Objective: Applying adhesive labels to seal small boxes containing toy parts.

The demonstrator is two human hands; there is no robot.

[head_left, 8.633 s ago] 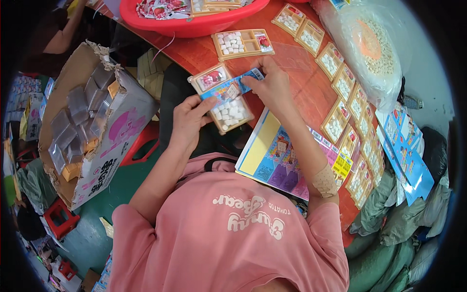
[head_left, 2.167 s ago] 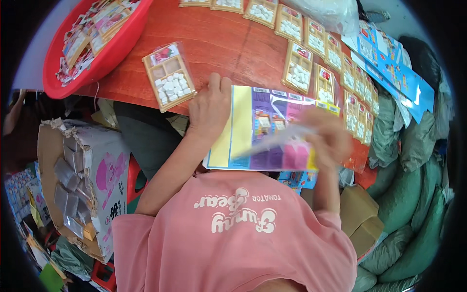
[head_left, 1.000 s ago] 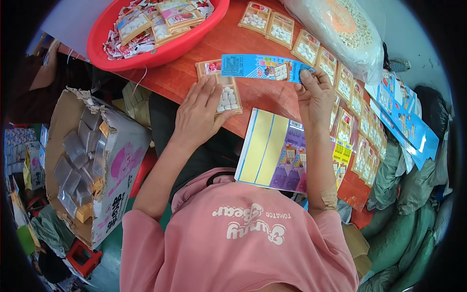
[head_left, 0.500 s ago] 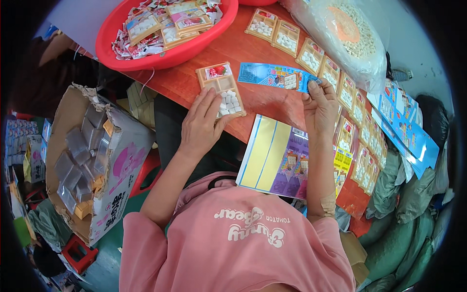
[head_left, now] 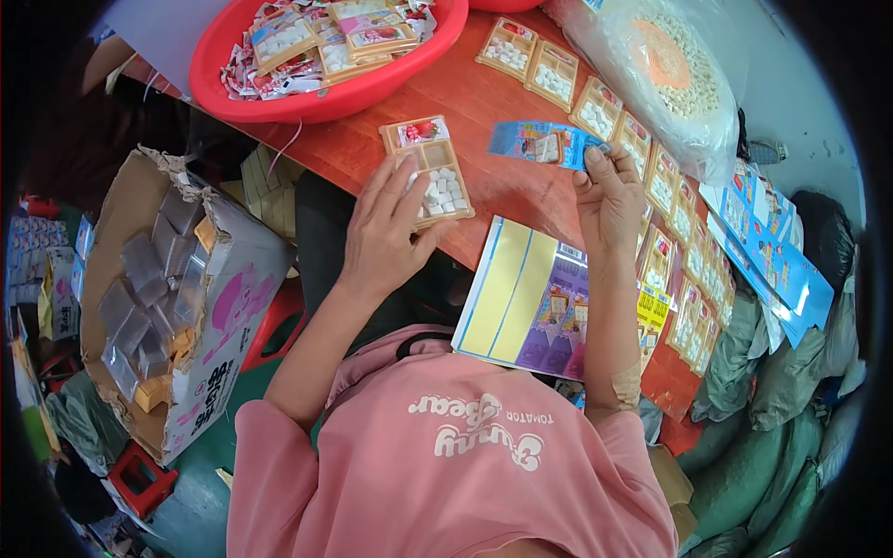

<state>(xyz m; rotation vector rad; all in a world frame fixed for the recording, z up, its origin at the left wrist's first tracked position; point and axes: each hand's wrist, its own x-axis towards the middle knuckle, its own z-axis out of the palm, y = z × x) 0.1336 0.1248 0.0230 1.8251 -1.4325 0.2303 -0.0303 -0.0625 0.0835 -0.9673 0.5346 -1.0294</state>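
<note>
My left hand (head_left: 383, 223) lies over the left side of a tan compartment tray (head_left: 446, 155), its thumb by the near edge. Small white pieces (head_left: 445, 193) fill the tray's nearer compartment; a red strawberry picture sits in the far one, and a middle compartment shows bare. Between thumb and fingers, my right hand (head_left: 609, 195) pinches one end of a blue printed strip (head_left: 539, 142), held up to the right of the tray. The strip's free end is slightly blurred. Below it, a yellow and purple printed sheet (head_left: 507, 290) rests at the table edge, partly behind my right forearm.
A red basin (head_left: 321, 104) of filled trays and packets stands far left on the red table (head_left: 502, 102). Filled trays (head_left: 660, 181) line the right side, beside a clear bag of white pieces (head_left: 688, 84) and blue cards (head_left: 781, 270). A carton (head_left: 228, 316) with clear boxes stands left.
The blue strip's free end has swung right, and the strip now looks shorter and tilted. My left hand stays on the tray with small finger movement. The whole view has shifted slightly.
</note>
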